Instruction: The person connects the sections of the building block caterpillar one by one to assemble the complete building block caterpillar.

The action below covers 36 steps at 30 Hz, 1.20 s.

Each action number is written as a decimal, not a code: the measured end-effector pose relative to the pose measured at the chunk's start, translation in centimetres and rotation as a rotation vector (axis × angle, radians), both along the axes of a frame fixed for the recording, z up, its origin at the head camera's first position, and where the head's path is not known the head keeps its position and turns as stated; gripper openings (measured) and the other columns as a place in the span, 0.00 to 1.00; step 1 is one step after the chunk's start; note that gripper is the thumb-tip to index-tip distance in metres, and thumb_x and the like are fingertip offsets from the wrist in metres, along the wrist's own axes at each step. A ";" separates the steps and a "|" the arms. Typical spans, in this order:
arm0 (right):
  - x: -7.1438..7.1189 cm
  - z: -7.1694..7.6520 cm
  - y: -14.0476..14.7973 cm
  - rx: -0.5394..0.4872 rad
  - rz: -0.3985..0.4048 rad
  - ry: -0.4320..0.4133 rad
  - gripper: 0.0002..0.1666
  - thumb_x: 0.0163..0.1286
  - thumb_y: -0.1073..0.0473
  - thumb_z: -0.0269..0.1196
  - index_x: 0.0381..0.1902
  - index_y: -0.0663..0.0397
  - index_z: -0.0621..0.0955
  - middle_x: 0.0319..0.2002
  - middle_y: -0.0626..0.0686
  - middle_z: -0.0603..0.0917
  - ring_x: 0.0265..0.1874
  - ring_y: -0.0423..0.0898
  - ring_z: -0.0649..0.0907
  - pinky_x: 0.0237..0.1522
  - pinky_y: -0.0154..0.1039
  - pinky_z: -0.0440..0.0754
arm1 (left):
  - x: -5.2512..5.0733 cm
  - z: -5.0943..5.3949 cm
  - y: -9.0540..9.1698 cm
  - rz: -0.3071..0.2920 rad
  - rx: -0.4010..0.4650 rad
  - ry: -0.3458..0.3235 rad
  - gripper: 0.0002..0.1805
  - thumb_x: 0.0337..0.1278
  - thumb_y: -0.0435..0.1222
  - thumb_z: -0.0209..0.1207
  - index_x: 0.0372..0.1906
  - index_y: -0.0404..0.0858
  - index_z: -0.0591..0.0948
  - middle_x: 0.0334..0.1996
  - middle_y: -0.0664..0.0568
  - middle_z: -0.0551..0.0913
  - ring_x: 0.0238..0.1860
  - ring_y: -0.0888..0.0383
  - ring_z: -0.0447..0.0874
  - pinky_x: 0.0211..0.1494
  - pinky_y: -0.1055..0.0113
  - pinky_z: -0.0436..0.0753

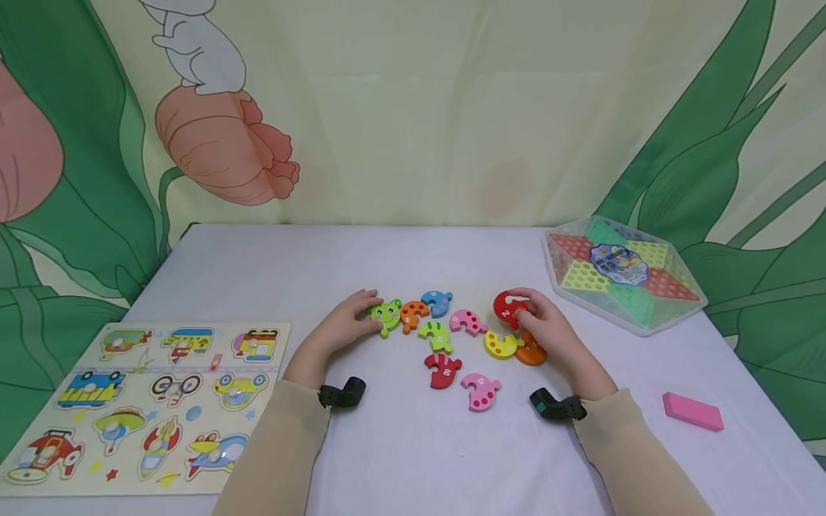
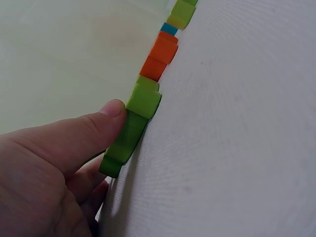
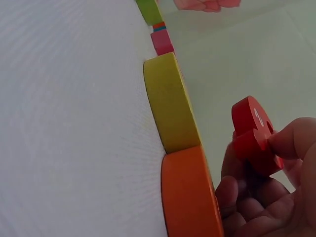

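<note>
My left hand (image 1: 342,321) holds the edge of a green animal-face puzzle piece (image 1: 387,317) lying on the cloth, thumb on one side and fingers on the other. In the left wrist view, the thumb (image 2: 113,109) presses its side. My right hand (image 1: 551,326) pinches a red puzzle piece (image 3: 256,136) with a white numeral, lifted off the table. Below that hand lie a yellow piece (image 1: 500,345) and an orange piece (image 1: 530,351), touching. Another orange piece (image 1: 413,315) adjoins the green face, with a blue piece (image 1: 437,303) beside it.
Loose pieces between the hands include a light-green one (image 1: 435,335), a pink one (image 1: 467,322), a red one (image 1: 442,371) and a lower pink one (image 1: 482,392). A vehicle puzzle board (image 1: 138,358) lies left. A hexagonal box (image 1: 671,315) and a pink block (image 1: 693,411) lie right.
</note>
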State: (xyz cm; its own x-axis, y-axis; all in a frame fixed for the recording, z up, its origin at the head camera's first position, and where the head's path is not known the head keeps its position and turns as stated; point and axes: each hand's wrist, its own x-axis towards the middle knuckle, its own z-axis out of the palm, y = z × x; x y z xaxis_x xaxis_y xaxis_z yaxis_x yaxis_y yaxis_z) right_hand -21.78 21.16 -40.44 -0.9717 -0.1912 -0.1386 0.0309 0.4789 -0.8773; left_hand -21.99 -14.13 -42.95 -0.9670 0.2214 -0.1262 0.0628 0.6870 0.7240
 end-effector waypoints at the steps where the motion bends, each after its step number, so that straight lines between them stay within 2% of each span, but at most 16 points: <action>1: 0.0 0.0 0.0 0.003 0.006 0.005 0.25 0.68 0.59 0.48 0.63 0.48 0.64 0.49 0.61 0.73 0.36 0.48 0.73 0.35 0.29 0.78 | 0.0 0.0 0.0 0.000 0.001 -0.003 0.29 0.54 0.43 0.59 0.63 0.44 0.68 0.70 0.53 0.57 0.72 0.50 0.44 0.71 0.48 0.47; 9: 0.2 0.1 -0.2 0.006 0.050 -0.011 0.24 0.69 0.58 0.48 0.63 0.48 0.64 0.60 0.61 0.67 0.49 0.54 0.73 0.44 0.33 0.79 | 0.0 0.0 0.0 0.011 -0.003 -0.009 0.29 0.53 0.43 0.59 0.62 0.45 0.69 0.69 0.54 0.57 0.72 0.51 0.44 0.71 0.48 0.47; 13: 0.3 0.0 -0.3 0.006 0.088 -0.028 0.28 0.67 0.56 0.53 0.64 0.48 0.63 0.60 0.61 0.67 0.54 0.55 0.71 0.47 0.38 0.79 | 0.0 0.1 0.1 0.006 -0.008 -0.006 0.29 0.53 0.43 0.59 0.62 0.45 0.69 0.69 0.53 0.57 0.72 0.50 0.44 0.71 0.48 0.47; 17: 0.5 0.1 -0.4 -0.002 0.122 -0.021 0.32 0.63 0.55 0.58 0.64 0.47 0.62 0.59 0.61 0.68 0.52 0.55 0.73 0.46 0.34 0.79 | 0.0 0.1 0.1 0.002 -0.007 -0.008 0.29 0.53 0.44 0.59 0.62 0.44 0.69 0.69 0.52 0.58 0.72 0.50 0.44 0.71 0.48 0.47; 21: 0.7 0.8 -1.2 -0.005 0.159 0.030 0.35 0.62 0.56 0.60 0.65 0.47 0.60 0.56 0.61 0.70 0.46 0.52 0.75 0.43 0.30 0.79 | -0.1 0.0 0.0 0.006 -0.006 -0.005 0.29 0.53 0.43 0.59 0.62 0.45 0.69 0.69 0.53 0.57 0.72 0.51 0.44 0.71 0.48 0.47; 26: 2.2 2.3 -4.2 -0.016 0.159 0.037 0.34 0.61 0.58 0.61 0.63 0.50 0.61 0.49 0.60 0.75 0.41 0.48 0.78 0.42 0.31 0.80 | 0.1 -0.2 0.2 -0.010 -0.018 -0.007 0.29 0.54 0.43 0.59 0.63 0.45 0.68 0.69 0.52 0.57 0.72 0.50 0.44 0.71 0.47 0.47; 30: 3.5 3.0 -7.9 -0.027 0.229 -0.003 0.29 0.60 0.59 0.62 0.59 0.51 0.65 0.49 0.58 0.76 0.43 0.47 0.79 0.43 0.36 0.82 | 0.2 0.0 0.1 -0.033 -0.035 0.000 0.29 0.54 0.43 0.58 0.63 0.45 0.68 0.70 0.52 0.56 0.72 0.50 0.44 0.71 0.47 0.47; 33: 4.1 3.1 -10.2 -0.024 0.284 -0.040 0.29 0.59 0.58 0.63 0.58 0.47 0.68 0.52 0.56 0.75 0.45 0.47 0.80 0.42 0.41 0.83 | 0.1 0.2 -0.1 -0.042 -0.037 0.008 0.29 0.55 0.43 0.57 0.63 0.45 0.68 0.70 0.51 0.56 0.72 0.49 0.44 0.70 0.46 0.47; 36: 4.5 3.1 -12.1 0.015 0.277 -0.069 0.30 0.58 0.56 0.64 0.58 0.39 0.69 0.54 0.52 0.73 0.47 0.47 0.80 0.39 0.41 0.83 | 0.2 0.3 -0.2 -0.049 -0.036 0.007 0.28 0.55 0.43 0.57 0.63 0.45 0.68 0.70 0.50 0.56 0.72 0.49 0.43 0.70 0.44 0.49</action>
State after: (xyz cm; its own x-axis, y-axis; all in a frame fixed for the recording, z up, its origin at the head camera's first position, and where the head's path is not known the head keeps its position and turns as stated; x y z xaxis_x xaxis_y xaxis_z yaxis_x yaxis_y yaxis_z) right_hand -17.23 9.03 -37.34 -0.8708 -0.4458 -0.2074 -0.0436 0.4901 -0.8706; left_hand -21.79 -14.28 -42.66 -0.9559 0.2640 -0.1285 0.1018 0.7086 0.6983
